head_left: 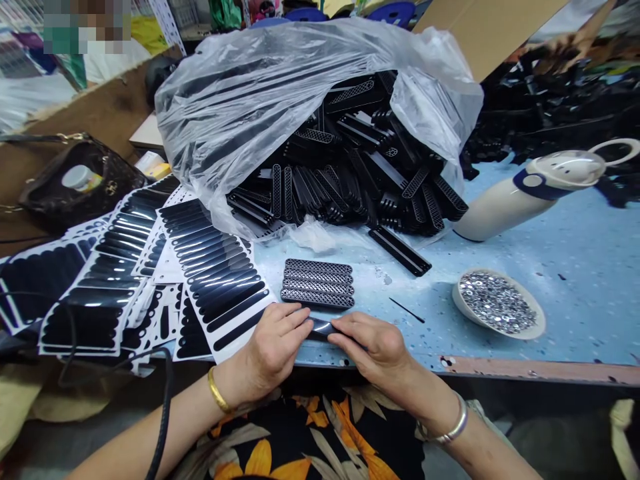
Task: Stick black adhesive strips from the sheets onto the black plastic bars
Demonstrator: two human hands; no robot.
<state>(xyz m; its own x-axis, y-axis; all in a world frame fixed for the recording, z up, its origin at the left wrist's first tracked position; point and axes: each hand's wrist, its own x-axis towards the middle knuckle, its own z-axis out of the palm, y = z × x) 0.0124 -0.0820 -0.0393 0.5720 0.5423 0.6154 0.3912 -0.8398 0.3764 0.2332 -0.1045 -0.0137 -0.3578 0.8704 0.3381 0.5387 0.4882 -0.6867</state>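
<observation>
Between my two hands, near the front edge of the table, is a glossy black strip point(321, 327). My left hand point(274, 343) grips its left end, with the fingers laid over the top. At the other end, my right hand point(374, 343) pinches the strip between thumb and fingers. Just beyond lie several black bars with a lattice pattern point(317, 283), side by side in a neat block. A white sheet of glossy black rounded strips point(215, 260) reaches close to my left hand. Whether another piece lies under the held strip is hidden by my fingers.
A clear plastic bag point(240, 100) spills black slotted parts point(345, 180). One black bar point(400, 251) lies before it. To the right are a bowl of small shiny metal pieces point(497, 301), a thin black stick point(407, 311) and a tilted white bottle point(520, 193). A handbag point(45, 193) sits left.
</observation>
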